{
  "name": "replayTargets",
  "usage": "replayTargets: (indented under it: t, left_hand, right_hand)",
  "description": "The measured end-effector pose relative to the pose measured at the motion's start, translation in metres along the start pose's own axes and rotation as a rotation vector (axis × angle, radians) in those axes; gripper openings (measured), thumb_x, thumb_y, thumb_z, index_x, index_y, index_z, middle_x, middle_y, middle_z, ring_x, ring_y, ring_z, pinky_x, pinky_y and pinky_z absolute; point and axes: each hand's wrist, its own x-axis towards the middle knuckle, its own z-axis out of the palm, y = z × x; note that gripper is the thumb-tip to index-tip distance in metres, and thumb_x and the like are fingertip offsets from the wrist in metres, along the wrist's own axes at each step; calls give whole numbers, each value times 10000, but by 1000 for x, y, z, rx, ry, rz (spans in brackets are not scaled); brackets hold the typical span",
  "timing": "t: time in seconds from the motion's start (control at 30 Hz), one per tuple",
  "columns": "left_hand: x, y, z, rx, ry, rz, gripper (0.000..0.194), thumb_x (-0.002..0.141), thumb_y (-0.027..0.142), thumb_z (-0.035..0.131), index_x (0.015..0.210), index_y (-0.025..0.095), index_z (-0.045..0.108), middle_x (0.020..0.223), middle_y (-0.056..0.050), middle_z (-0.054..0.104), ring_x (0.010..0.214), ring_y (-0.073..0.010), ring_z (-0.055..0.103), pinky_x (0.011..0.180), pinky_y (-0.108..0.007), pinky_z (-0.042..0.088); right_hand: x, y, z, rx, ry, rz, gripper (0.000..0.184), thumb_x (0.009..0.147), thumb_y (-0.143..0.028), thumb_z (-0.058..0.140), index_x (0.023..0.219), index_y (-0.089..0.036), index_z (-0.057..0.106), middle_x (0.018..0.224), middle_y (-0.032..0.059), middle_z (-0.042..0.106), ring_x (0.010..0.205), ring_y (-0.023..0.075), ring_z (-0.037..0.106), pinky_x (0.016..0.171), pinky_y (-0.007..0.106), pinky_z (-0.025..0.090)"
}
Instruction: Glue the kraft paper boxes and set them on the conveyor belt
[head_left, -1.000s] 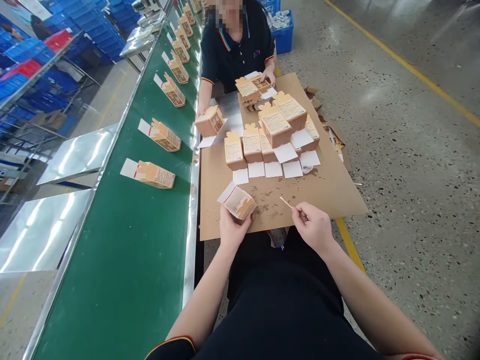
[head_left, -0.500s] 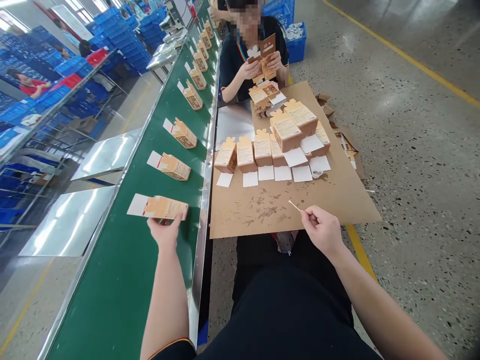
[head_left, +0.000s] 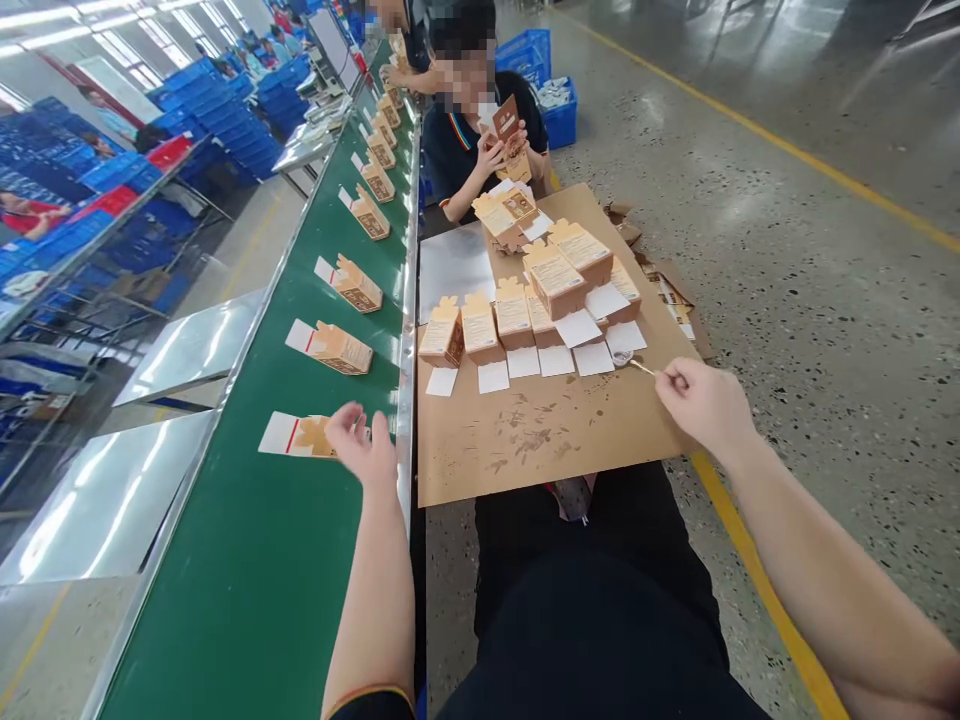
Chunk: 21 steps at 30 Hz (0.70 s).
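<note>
My left hand (head_left: 363, 440) hovers over the near end of the green belt, fingers apart and holding nothing. Partly behind it lies a brown carton (head_left: 313, 436) with its white flap (head_left: 277, 433) out to the left. Between thumb and fingers of my right hand (head_left: 701, 400) is a thin cotton swab (head_left: 643, 368). Its tip reaches a small clear dish (head_left: 622, 357) on the cardboard sheet (head_left: 600, 430). Beside the dish stand several brown cartons (head_left: 480, 325) in a row, white flaps toward me, with more stacked on top (head_left: 555, 278).
Further cartons (head_left: 341, 347) stand in a line along the green belt (head_left: 202, 590). Across the cardboard a co-worker (head_left: 480, 130) handles a folded carton (head_left: 510, 140) behind a carton pile (head_left: 506, 215). Blue crates (head_left: 559, 110) stand behind. A metal rail (head_left: 406, 400) edges the belt.
My left hand has let go of the nearest carton and moved right. My right hand has carried the cotton swab right and away from me to the dish.
</note>
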Motion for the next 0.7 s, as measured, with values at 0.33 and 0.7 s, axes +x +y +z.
replayTargets:
  t: [0.33, 0.7]
  left_hand:
    - [92, 36, 147, 168, -522, -497, 313, 813, 386, 855, 1015, 175, 743, 1115, -176, 791, 1193, -398, 736, 1039, -499, 578]
    - [5, 11, 22, -445, -533, -559, 659, 697, 471, 1006, 1249, 213, 756, 1414, -169, 780, 1338, -386, 739, 1117, -553, 628]
  right_hand:
    - [90, -23, 21, -411, -256, 33, 251, 913, -217, 687, 672, -215, 615, 682, 89, 643, 665, 216, 580, 634, 343, 344]
    - [43, -9, -21, -192, -145, 36, 326, 972, -259, 655, 694, -255, 485, 612, 25, 542, 601, 177, 488, 613, 346, 303]
